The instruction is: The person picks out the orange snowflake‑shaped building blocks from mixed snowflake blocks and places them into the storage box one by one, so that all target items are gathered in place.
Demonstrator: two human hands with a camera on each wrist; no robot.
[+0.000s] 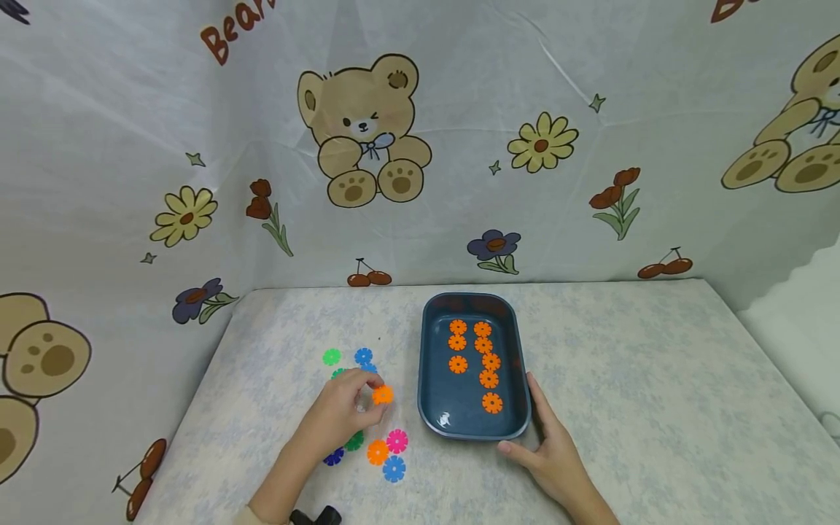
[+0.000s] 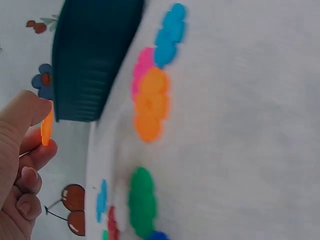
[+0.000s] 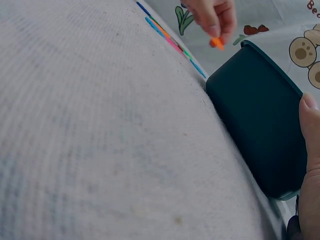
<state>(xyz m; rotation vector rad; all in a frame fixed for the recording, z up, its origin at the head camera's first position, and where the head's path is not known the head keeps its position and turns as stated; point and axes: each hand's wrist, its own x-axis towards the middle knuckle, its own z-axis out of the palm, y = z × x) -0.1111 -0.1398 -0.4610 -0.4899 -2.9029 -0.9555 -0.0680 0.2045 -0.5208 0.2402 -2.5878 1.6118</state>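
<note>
My left hand (image 1: 343, 408) pinches an orange notched plastic disc (image 1: 383, 394) between thumb and forefinger, over the table to the left of the tray. In the left wrist view this disc (image 2: 46, 124) is seen edge-on. A dark blue rectangular tray (image 1: 441, 425) holds several orange discs (image 1: 488, 378) in two columns, three on the left and more on the right. My right hand (image 1: 554, 456) grips the tray's near right corner, thumb at the near side and fingers along the right wall.
Loose discs lie left of the tray: a pink one (image 1: 397, 440), an orange one (image 1: 377, 452), a light blue one (image 1: 394, 469), a bright green one (image 1: 332, 356) and several others, some partly hidden by the left hand. A cloth printed with bears (image 1: 367, 131) hangs behind the table.
</note>
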